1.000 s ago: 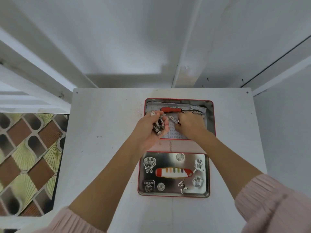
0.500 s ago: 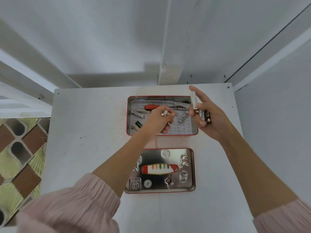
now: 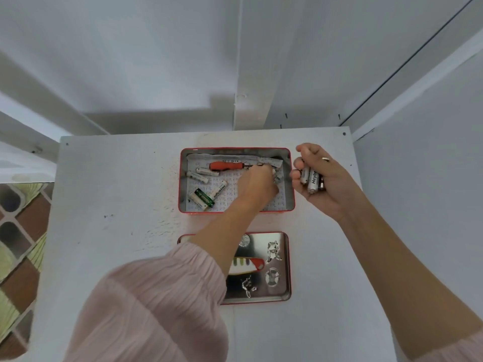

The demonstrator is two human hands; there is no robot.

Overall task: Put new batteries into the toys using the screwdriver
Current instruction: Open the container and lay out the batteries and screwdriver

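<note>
An open red tin lined with printed paper holds an orange-handled screwdriver and several loose white and green batteries. My left hand reaches into the tin's right side, its fingers curled down around a small white battery that is mostly hidden. Just right of the tin, my right hand is raised palm-up and grips a few batteries. No toy can be clearly made out.
The tin's lid lies inside-up nearer to me, partly under my left sleeve. Both sit on a small white table against white walls. A patterned tiled floor shows beyond the table's left edge.
Batteries that my left hand held a second ago now lie in my right hand. My left hand has moved right inside the tin; my right hand's fingers have closed over its batteries.
</note>
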